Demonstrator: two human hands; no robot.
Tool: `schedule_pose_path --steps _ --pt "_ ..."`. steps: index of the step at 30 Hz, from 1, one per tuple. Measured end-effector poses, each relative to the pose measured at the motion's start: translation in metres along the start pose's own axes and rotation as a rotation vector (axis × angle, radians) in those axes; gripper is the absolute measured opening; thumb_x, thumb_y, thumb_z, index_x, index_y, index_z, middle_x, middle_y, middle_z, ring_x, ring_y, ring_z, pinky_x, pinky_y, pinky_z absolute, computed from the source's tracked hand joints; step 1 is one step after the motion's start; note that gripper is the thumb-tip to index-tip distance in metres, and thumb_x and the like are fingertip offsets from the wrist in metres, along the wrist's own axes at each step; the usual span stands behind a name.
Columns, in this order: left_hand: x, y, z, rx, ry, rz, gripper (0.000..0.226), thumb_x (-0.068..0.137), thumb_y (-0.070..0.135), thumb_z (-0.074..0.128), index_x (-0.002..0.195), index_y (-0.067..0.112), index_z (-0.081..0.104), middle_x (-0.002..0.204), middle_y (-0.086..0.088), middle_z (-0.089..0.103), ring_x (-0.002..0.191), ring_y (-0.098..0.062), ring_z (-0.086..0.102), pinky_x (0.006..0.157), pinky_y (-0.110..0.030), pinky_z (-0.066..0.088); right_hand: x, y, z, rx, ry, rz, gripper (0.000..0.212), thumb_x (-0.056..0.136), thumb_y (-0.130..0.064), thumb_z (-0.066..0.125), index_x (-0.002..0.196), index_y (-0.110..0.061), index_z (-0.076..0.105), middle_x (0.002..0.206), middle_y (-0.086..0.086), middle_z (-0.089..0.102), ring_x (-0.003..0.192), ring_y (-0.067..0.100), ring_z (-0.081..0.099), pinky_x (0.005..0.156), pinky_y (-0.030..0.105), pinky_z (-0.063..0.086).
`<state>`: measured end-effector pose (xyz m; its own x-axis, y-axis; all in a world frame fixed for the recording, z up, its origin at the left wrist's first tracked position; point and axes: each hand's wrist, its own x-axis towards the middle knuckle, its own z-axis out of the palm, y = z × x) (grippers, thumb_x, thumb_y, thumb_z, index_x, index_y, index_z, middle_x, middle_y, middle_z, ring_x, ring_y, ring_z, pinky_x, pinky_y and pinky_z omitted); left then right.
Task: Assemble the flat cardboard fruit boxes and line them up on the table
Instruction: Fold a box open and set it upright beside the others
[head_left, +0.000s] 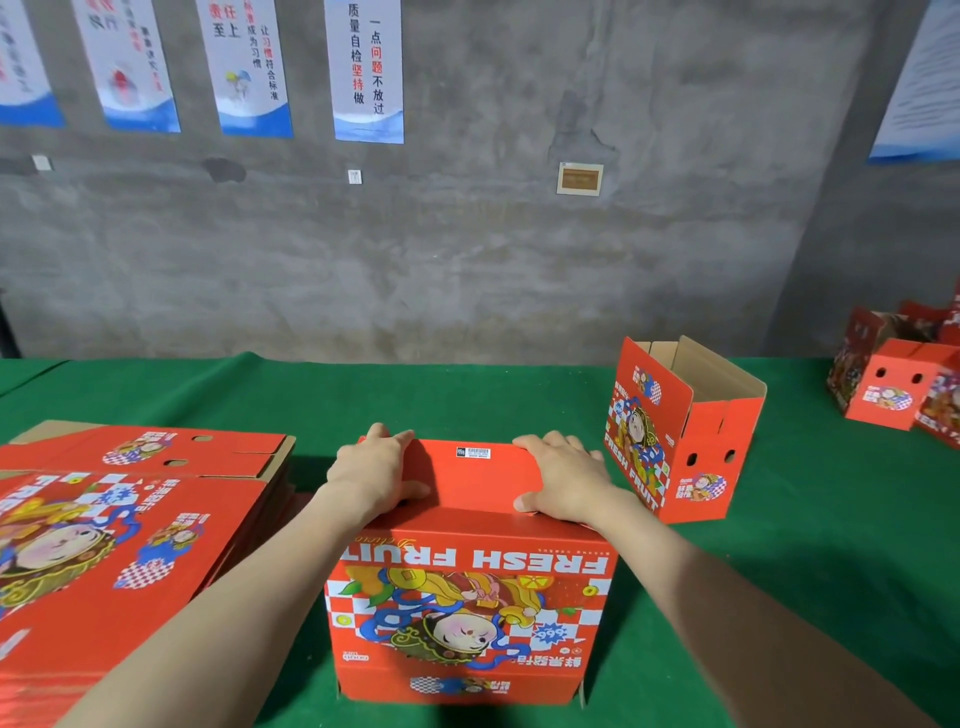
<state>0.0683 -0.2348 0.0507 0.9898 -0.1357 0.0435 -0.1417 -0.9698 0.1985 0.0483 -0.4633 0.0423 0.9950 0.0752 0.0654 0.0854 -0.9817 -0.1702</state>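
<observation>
Fruit box (470, 613): red, print upside-down | left hand (374, 470), right hand (563, 480) flat on top

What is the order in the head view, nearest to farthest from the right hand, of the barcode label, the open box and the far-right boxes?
1. barcode label, on the box top just left of the right hand.
2. open box, standing to its right.
3. far-right boxes, at the table's right end.

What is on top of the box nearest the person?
The left hand and right hand press on the box; a barcode label lies between. Its inside is hidden.
</observation>
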Motion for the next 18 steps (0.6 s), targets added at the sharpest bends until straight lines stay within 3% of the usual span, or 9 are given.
schedule_pose_path --steps 5,9,14,18 --pt "0.005 -0.006 -0.008 -0.069 -0.039 0.064 0.080 0.083 0.053 0.064 0.149 0.025 0.030 0.141 -0.008 0.040 0.126 -0.028 0.047 0.104 -0.039 0.040 -0.001 0.010 -0.005 0.123 -0.048 0.001 0.054 0.099 -0.038 0.044 0.149 -0.034 0.026 0.153 0.002 0.032 0.142 0.024 0.023 0.113 0.048 0.021" --pt "0.006 -0.011 -0.010 -0.130 -0.071 0.064 0.068 0.090 0.054 0.051 0.147 0.023 0.034 0.144 -0.009 0.040 0.130 -0.027 0.044 0.106 -0.037 0.036 0.001 0.009 -0.008 0.213 -0.037 0.005 0.044 0.103 -0.021 0.035 0.147 -0.027 0.037 0.153 0.003 0.035 0.142 0.024 0.026 0.115 0.044 0.023" --pt "0.005 -0.014 -0.011 -0.144 -0.056 0.030 0.065 0.092 0.052 0.049 0.148 0.023 0.032 0.146 -0.012 0.032 0.125 -0.030 0.047 0.103 -0.036 0.039 -0.002 0.013 -0.012 0.356 -0.020 0.015 0.045 0.099 -0.010 0.044 0.143 -0.020 0.044 0.150 0.003 0.040 0.133 0.022 0.041 0.104 0.026 0.033" --pt "0.002 -0.020 -0.013 -0.237 -0.015 -0.103 0.074 0.087 0.050 0.060 0.147 0.018 0.031 0.140 -0.019 0.038 0.118 -0.029 0.050 0.091 -0.032 0.042 -0.005 0.026 -0.009 0.712 0.106 0.216 0.065 0.088 -0.012 0.066 0.146 -0.015 0.036 0.152 0.008 0.033 0.136 0.025 0.036 0.107 0.033 0.034"
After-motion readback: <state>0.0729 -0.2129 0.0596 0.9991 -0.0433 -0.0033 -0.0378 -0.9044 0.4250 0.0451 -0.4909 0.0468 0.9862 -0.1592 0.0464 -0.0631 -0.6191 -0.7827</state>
